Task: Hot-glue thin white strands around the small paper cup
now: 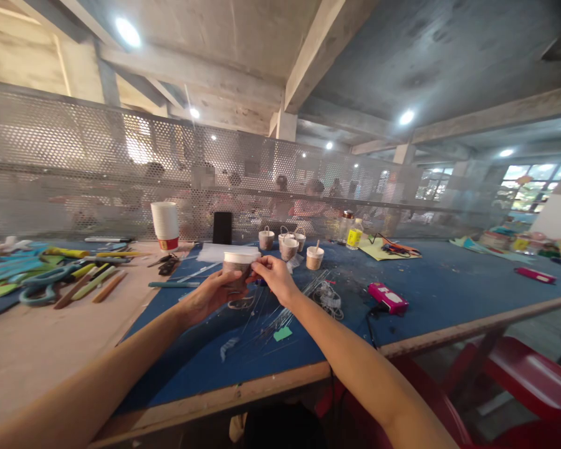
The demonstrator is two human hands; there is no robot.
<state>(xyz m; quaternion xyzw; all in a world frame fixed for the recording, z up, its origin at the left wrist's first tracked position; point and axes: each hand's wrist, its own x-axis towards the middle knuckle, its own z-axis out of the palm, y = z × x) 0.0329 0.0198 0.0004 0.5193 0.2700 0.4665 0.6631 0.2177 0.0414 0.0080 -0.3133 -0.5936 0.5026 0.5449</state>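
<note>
A paper cup (239, 257) with a white rim and a grey-brown wrap around its side is held upright above the blue table mat. My left hand (210, 293) grips it from the left, thumb across the front. On the cup's right side, the fingertips of my right hand (273, 274) pinch at the wrap's upper edge. Whether they hold a separate small piece is hidden. Beneath and to the right of my hands lie thin wires (280, 312), a tangle of cord (330, 300) and a green scrap (283, 333).
Behind stand small wrapped cups with handles (288, 248), a stack of white cups (164, 218), a dark phone-like slab (222, 227) and a yellow-labelled bottle (354, 235). Scissors (44, 287) and clay-coloured sticks lie left. A pink device (388, 298) lies right; perforated metal panels (243, 181) rise behind.
</note>
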